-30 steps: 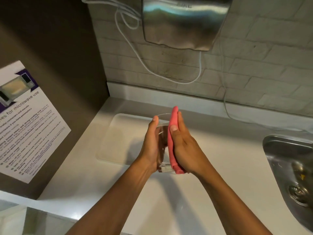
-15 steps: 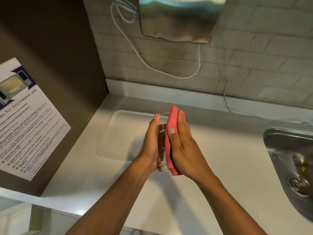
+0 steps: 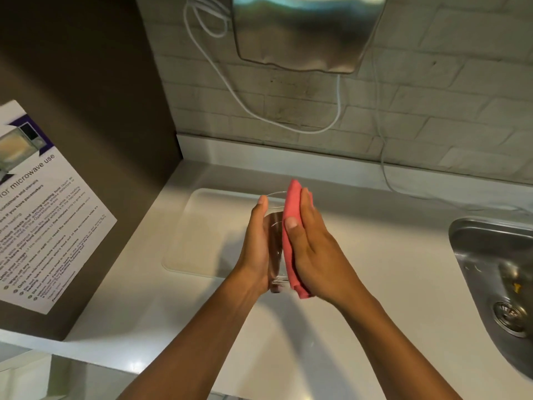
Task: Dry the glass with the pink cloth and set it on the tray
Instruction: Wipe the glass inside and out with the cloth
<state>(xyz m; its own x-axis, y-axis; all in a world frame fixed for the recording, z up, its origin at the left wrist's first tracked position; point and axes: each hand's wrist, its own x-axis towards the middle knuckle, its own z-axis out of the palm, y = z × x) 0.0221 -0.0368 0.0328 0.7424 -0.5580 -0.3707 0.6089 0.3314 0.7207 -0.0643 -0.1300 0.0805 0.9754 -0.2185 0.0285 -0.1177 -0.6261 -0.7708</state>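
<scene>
A clear drinking glass [image 3: 275, 243] is held between both palms above the white counter, mouth pointing away from me. My left hand [image 3: 256, 249] cups its left side. A folded pink cloth [image 3: 290, 235] lies flat against the glass's right side, with my right hand [image 3: 314, 249] pressing it there. A translucent white tray [image 3: 202, 232] lies flat on the counter just left of and behind the hands, partly hidden by the left hand.
A steel sink [image 3: 499, 272] with a drain sits at the right. A brown side panel with a microwave-use notice [image 3: 43, 215] stands at the left. On the brick wall hangs a steel dispenser [image 3: 305, 30] with white cables [image 3: 288, 122] trailing down.
The cloth has shifted slightly along the glass under my right hand, and the thumb has slid. The view has dipped a little; the hands stay in about the same place.
</scene>
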